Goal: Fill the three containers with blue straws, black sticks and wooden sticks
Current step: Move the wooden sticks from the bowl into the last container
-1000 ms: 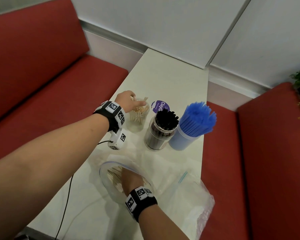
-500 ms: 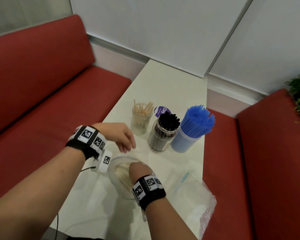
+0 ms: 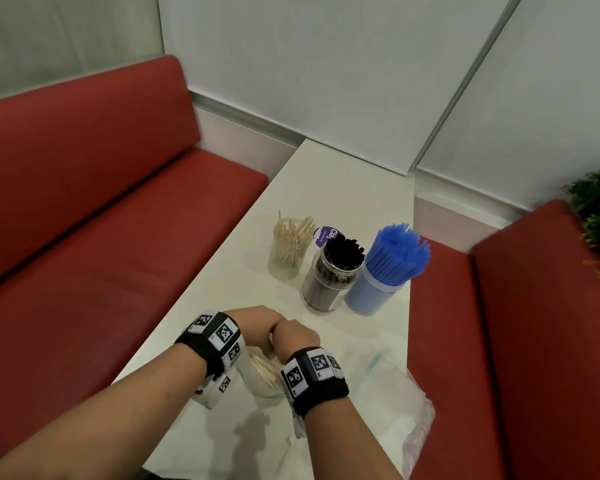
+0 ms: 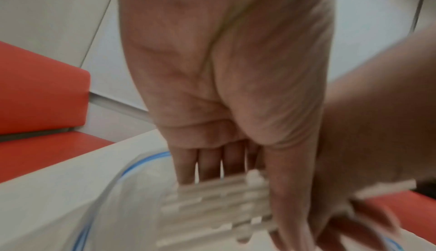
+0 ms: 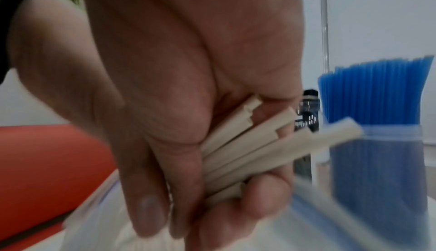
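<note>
A: Status, R side. We have the right hand (image 5: 200, 124) curled round a bundle of pale wooden sticks (image 5: 259, 152); grip closed on them, thumb and fingers both wrapped. It sits inside the clear plastic zip bag with blue seal (image 3: 264, 386), near edge of the white worktop (image 3: 343, 188).

B: L side. The left hand (image 4: 224, 87) is in the same bag, fingers straight, tips touching the stick pile; grip open, nothing clasped. Wrist view is blurred, so finer contact we cannot tell.

A: Containers, mid-worktop, one row, L to R: clear jar part-filled with wooden sticks (image 3: 290, 247); clear jar of black sticks (image 3: 331, 277); translucent tub packed with blue straws (image 3: 385, 271). The two on the right touch; the first stands just beside.

B: Extras: a second crumpled clear bag (image 3: 395, 403) at the right edge; red bench seats (image 3: 101, 237) both sides.
</note>
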